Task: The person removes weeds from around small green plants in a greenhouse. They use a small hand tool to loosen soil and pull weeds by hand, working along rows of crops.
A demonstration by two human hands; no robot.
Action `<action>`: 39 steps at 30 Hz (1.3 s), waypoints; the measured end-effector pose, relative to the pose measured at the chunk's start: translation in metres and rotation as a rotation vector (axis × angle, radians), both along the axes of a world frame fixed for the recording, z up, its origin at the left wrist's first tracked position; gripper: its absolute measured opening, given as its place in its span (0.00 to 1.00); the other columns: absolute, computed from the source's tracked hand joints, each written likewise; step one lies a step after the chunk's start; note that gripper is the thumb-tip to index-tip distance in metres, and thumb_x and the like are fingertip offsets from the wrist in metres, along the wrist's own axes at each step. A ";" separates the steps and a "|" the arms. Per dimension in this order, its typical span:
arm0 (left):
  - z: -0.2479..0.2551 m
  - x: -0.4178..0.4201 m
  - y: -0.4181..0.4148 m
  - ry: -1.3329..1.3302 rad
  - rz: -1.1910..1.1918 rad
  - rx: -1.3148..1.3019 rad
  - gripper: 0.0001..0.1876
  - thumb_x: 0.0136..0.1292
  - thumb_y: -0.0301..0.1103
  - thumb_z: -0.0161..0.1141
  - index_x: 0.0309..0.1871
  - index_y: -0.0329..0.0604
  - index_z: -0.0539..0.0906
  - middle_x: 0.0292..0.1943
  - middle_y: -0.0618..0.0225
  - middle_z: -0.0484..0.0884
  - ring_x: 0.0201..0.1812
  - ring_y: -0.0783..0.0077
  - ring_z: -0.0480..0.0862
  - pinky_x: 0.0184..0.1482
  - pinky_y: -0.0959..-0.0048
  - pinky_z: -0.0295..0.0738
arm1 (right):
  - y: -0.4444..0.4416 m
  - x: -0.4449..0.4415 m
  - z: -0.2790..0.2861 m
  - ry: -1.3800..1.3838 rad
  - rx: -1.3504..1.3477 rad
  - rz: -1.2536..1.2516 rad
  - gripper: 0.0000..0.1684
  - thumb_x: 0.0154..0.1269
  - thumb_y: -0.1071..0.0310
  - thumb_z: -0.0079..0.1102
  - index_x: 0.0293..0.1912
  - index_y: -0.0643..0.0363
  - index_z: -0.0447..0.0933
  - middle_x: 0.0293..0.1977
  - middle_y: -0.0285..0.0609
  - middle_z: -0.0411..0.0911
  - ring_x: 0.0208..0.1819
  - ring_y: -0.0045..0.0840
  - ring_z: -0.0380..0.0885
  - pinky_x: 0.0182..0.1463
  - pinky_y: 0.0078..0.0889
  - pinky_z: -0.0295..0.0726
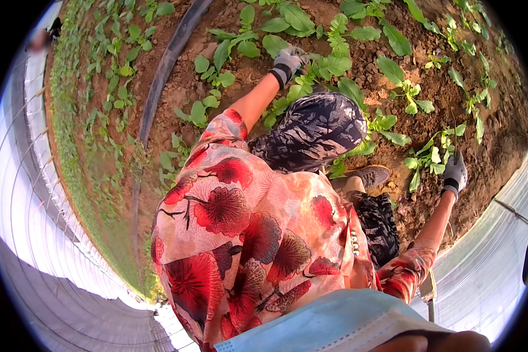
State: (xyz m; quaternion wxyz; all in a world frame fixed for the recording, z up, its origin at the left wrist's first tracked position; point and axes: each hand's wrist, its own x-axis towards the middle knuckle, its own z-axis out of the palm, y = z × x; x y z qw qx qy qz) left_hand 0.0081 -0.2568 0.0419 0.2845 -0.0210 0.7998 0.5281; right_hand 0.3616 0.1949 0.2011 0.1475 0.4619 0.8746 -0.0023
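My left hand (pixel 290 61), in a grey knit work glove with a black cuff, is among leafy green plants beyond my knee. Its fingers are curled near a stem; whether they grip it I cannot tell. My right hand (pixel 456 172), in a matching glove, is at the far right, holding a thin metal tool (pixel 455 132) whose shaft points away from me. Its head is too small to make out. Beside that hand grows a small leafy plant (pixel 435 156). More broad-leaved plants (pixel 297 17) stand in the brown soil ahead.
A dark irrigation hose (pixel 165 66) runs over the soil on the left, with dense green seedlings (pixel 70 110) past it. My shoe (pixel 373 176) rests on soil between plants. Plastic greenhouse sheeting (pixel 488 259) rises at the right and on the left. A blurred person (pixel 39 42) is at the upper left.
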 end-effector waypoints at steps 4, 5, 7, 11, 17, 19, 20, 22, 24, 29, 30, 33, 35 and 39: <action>0.010 0.018 -0.056 -0.249 0.181 -0.075 0.08 0.60 0.23 0.56 0.43 0.38 0.79 0.35 0.61 0.82 0.26 0.70 0.81 0.25 0.70 0.80 | -0.009 0.029 0.019 0.194 -0.018 -0.078 0.23 0.64 0.56 0.52 0.59 0.47 0.72 0.48 0.44 0.79 0.47 0.36 0.80 0.49 0.36 0.76; 0.012 0.022 -0.071 -0.317 0.202 -0.164 0.10 0.61 0.32 0.62 0.43 0.40 0.80 0.32 0.62 0.82 0.22 0.71 0.80 0.27 0.71 0.79 | -0.017 0.030 0.023 0.250 -0.019 -0.062 0.23 0.65 0.58 0.52 0.59 0.49 0.71 0.49 0.43 0.79 0.46 0.34 0.80 0.48 0.33 0.77; 0.016 0.025 -0.087 -0.297 0.179 -0.233 0.10 0.62 0.34 0.61 0.44 0.40 0.79 0.33 0.61 0.83 0.21 0.70 0.82 0.23 0.69 0.80 | -0.024 0.038 0.025 0.421 -0.153 -0.146 0.23 0.67 0.61 0.52 0.60 0.54 0.70 0.50 0.41 0.79 0.44 0.28 0.80 0.46 0.27 0.76; 0.019 0.030 -0.106 -0.226 0.068 -0.327 0.11 0.61 0.36 0.62 0.43 0.42 0.80 0.32 0.63 0.83 0.28 0.68 0.83 0.32 0.66 0.80 | -0.050 0.049 0.034 0.633 -0.487 -0.410 0.23 0.69 0.67 0.52 0.61 0.60 0.68 0.48 0.35 0.78 0.32 0.13 0.74 0.32 0.13 0.72; 0.015 0.009 -0.099 0.318 -0.403 -0.709 0.10 0.59 0.28 0.58 0.45 0.45 0.80 0.49 0.60 0.79 0.48 0.58 0.79 0.51 0.62 0.74 | -0.100 0.081 0.042 0.831 -0.535 -0.593 0.21 0.68 0.66 0.53 0.60 0.54 0.71 0.28 0.26 0.75 0.17 0.08 0.64 0.17 0.13 0.60; 0.013 -0.007 -0.091 0.349 -0.575 -0.764 0.10 0.60 0.29 0.58 0.46 0.47 0.80 0.58 0.63 0.73 0.53 0.57 0.76 0.56 0.62 0.72 | -0.108 0.099 0.044 0.791 -0.533 -0.598 0.21 0.68 0.66 0.53 0.60 0.54 0.71 0.24 0.25 0.72 0.16 0.08 0.63 0.18 0.12 0.60; 0.013 -0.016 -0.088 0.350 -0.627 -0.806 0.10 0.60 0.30 0.58 0.46 0.47 0.80 0.61 0.63 0.72 0.54 0.57 0.76 0.57 0.62 0.72 | -0.118 0.100 0.051 0.740 -0.499 -0.605 0.21 0.68 0.66 0.54 0.60 0.54 0.71 0.23 0.25 0.70 0.16 0.08 0.63 0.18 0.12 0.60; 0.010 -0.035 -0.095 0.328 -0.612 -0.843 0.11 0.62 0.34 0.58 0.47 0.47 0.80 0.65 0.61 0.67 0.58 0.57 0.74 0.58 0.61 0.71 | -0.135 0.112 0.060 0.763 -0.526 -0.648 0.21 0.68 0.65 0.55 0.60 0.53 0.71 0.21 0.26 0.69 0.15 0.08 0.62 0.16 0.13 0.58; 0.009 -0.057 -0.104 0.250 -0.549 -0.852 0.11 0.63 0.36 0.58 0.47 0.46 0.79 0.67 0.58 0.64 0.63 0.58 0.69 0.60 0.60 0.69 | -0.148 0.129 0.070 0.726 -0.460 -0.682 0.22 0.67 0.65 0.55 0.61 0.51 0.71 0.21 0.26 0.71 0.13 0.08 0.60 0.14 0.13 0.56; 0.001 -0.096 -0.146 0.411 -0.580 -0.950 0.12 0.63 0.35 0.56 0.50 0.49 0.80 0.69 0.58 0.59 0.61 0.57 0.72 0.58 0.61 0.72 | -0.196 0.121 0.119 0.707 -0.395 -0.790 0.24 0.68 0.66 0.54 0.62 0.54 0.69 0.26 0.29 0.75 0.14 0.07 0.60 0.14 0.11 0.55; 0.001 -0.101 -0.147 0.370 -0.571 -0.943 0.14 0.63 0.35 0.57 0.52 0.49 0.79 0.69 0.58 0.61 0.62 0.56 0.70 0.60 0.61 0.71 | -0.204 0.118 0.125 0.728 -0.368 -0.810 0.24 0.68 0.66 0.54 0.62 0.54 0.69 0.26 0.29 0.74 0.14 0.07 0.60 0.14 0.11 0.55; -0.003 -0.110 -0.154 0.440 -0.529 -0.951 0.14 0.63 0.34 0.57 0.52 0.47 0.79 0.68 0.58 0.62 0.63 0.55 0.69 0.61 0.60 0.70 | -0.210 0.128 0.122 0.831 -0.342 -0.778 0.24 0.68 0.65 0.55 0.62 0.57 0.69 0.21 0.29 0.71 0.15 0.07 0.60 0.16 0.11 0.54; -0.004 -0.119 -0.164 0.422 -0.537 -0.961 0.15 0.63 0.32 0.57 0.53 0.46 0.78 0.68 0.56 0.62 0.63 0.54 0.69 0.61 0.59 0.69 | -0.218 0.115 0.129 0.818 -0.378 -0.776 0.24 0.68 0.66 0.55 0.62 0.58 0.69 0.21 0.29 0.71 0.17 0.07 0.61 0.16 0.11 0.54; -0.001 -0.127 -0.156 0.368 -0.537 -0.997 0.15 0.63 0.34 0.56 0.53 0.45 0.77 0.63 0.55 0.67 0.60 0.54 0.71 0.59 0.58 0.71 | -0.226 0.114 0.122 0.878 -0.416 -0.758 0.24 0.68 0.67 0.54 0.62 0.58 0.68 0.22 0.29 0.71 0.18 0.06 0.61 0.17 0.11 0.54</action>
